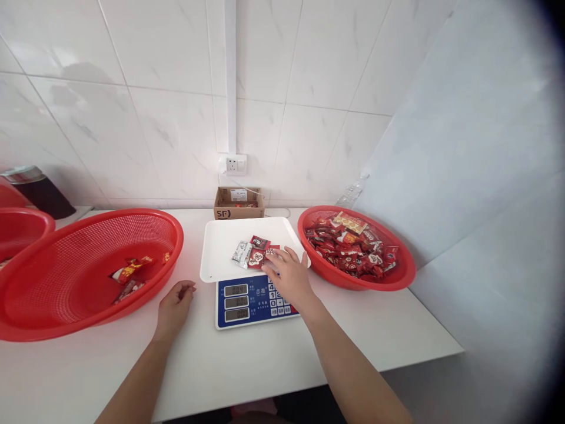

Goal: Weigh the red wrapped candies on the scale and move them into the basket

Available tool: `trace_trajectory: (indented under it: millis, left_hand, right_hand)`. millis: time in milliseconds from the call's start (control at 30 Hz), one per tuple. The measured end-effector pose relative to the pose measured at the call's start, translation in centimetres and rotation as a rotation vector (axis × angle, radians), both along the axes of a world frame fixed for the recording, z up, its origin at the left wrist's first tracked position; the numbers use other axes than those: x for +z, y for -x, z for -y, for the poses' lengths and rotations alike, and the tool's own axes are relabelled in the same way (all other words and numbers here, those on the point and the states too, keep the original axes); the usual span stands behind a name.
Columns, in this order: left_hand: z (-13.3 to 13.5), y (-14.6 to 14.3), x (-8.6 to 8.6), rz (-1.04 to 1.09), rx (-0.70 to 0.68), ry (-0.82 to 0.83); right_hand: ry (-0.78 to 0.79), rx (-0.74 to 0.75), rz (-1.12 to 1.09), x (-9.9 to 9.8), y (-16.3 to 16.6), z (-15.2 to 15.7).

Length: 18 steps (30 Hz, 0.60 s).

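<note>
A digital scale [247,300] with a blue panel and lit readouts stands in front of me. On its white pan [220,232] lie several small packets: a silver one [241,254] at the left and red ones [256,258] beside it. My right hand [289,274] is over the pan's right front edge, fingers spread, its fingertips at the red packets. Whether they touch is hard to see. My left hand [177,300] rests on the table left of the scale with its fingers curled in; anything inside them is hidden.
To the right, a red basket [397,281] is heaped with red packets. A larger red basket [57,282] at the left holds a few packets. Behind the pan sits a small cardboard box [223,211], under a wall socket [233,165]. A black canister [48,197] stands far left.
</note>
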<state>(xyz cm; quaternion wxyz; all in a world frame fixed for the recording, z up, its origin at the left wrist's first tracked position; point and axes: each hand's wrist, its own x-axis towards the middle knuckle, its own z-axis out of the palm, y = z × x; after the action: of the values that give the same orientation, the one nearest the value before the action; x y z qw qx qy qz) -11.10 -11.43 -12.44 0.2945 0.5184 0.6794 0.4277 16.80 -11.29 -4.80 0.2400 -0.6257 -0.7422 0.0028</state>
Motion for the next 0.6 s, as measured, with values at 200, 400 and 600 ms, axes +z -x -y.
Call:
trace_trajectory:
  millis: [200, 400, 600]
  left_hand:
    - [0.0, 0.1, -0.4, 0.02, -0.015, -0.022]
    - [-0.1, 0.3, -0.8, 0.033, -0.023, -0.03]
    - [-0.3, 0.3, -1.0, 0.033, -0.02, -0.016]
  right_hand:
    - [-0.003, 0.035, -0.114, 0.5, -0.3, -0.6]
    - [-0.113, -0.033, -0.2, 2.0, -7.4, -0.4]
    - [0.494, -0.217, -0.152, 2.8, -16.1, -0.3]
